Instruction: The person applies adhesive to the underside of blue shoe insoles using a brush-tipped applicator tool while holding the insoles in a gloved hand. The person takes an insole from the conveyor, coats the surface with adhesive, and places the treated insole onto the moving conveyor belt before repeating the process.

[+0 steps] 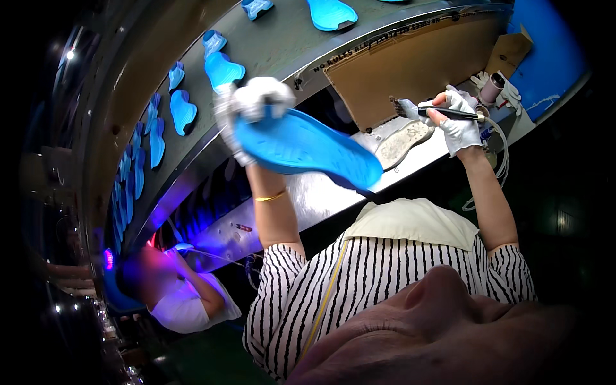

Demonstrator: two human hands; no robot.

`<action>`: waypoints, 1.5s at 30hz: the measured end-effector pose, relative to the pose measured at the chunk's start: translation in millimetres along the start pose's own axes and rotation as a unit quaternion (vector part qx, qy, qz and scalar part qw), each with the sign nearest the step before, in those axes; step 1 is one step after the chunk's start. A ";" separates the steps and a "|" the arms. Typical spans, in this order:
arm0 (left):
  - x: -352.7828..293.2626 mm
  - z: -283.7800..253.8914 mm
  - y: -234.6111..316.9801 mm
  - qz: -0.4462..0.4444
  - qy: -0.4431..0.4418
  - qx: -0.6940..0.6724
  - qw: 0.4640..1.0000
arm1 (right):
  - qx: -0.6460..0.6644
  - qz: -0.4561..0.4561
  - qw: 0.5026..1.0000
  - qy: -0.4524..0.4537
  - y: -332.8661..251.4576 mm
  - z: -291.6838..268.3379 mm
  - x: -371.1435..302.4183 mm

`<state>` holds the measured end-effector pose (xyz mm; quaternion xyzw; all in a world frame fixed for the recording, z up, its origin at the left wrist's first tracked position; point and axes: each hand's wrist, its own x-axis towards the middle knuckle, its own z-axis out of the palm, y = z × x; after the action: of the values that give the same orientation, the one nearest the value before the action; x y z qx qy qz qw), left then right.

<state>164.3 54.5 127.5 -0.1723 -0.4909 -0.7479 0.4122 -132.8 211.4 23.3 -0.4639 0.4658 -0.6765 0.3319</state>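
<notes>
Blue rubber is filling the middle of the view: a bright blue shoe sole (308, 149) is being held up above the metal workbench (321, 192), tilted, its heel end low toward the person's striped shirt (359, 282) and its toe end raised. The left hand (253, 106), in a white glove, is clamped around the toe end of that sole, fingers wrapped over its upper edge; a thin gold bangle (271, 196) is sitting on the forearm below it. To the right of the sole, the right hand (459, 122), also gloved in white, is closed around a dark-handled brush (436, 112), gripping the handle with the bristle end pointing back toward the sole, well clear of it. Just below the brush, on the workbench, a worn pale sole-shaped form (403, 142) is lying flat. Behind the sole, a brown cardboard sheet (410, 64) is leaning by the conveyor belt (282, 45), which is carrying more blue soles (221, 67) in a row away to the left. Far below and left of the held sole, another person (179, 295) in a pale top is working under violet light.
</notes>
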 end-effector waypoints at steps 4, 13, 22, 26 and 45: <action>-47.6 15.2 -91.4 -0.211 0.276 -0.160 0.924 | -0.004 -0.002 1.000 -0.025 -5.8 16.3 -4.6; -52.0 49.2 -163.8 -0.183 0.338 -0.203 0.901 | -0.106 -0.167 0.980 0.020 -19.7 42.7 4.2; -57.1 27.7 -192.6 -0.133 0.367 -0.119 0.913 | -0.114 -0.101 0.988 -0.037 -21.1 57.8 -13.6; -50.8 34.8 -184.7 -0.131 0.344 -0.075 0.927 | -0.146 -0.194 0.969 -0.056 -13.3 56.4 -20.5; -123.0 36.5 -185.9 -0.312 0.321 -0.005 0.894 | -0.072 -0.008 0.993 -0.092 8.5 33.6 -77.2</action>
<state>86.8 174.6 -47.4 0.2369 -0.3569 -0.8552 0.2919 -74.2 265.7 -4.7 -0.5506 0.4771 -0.5985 0.3332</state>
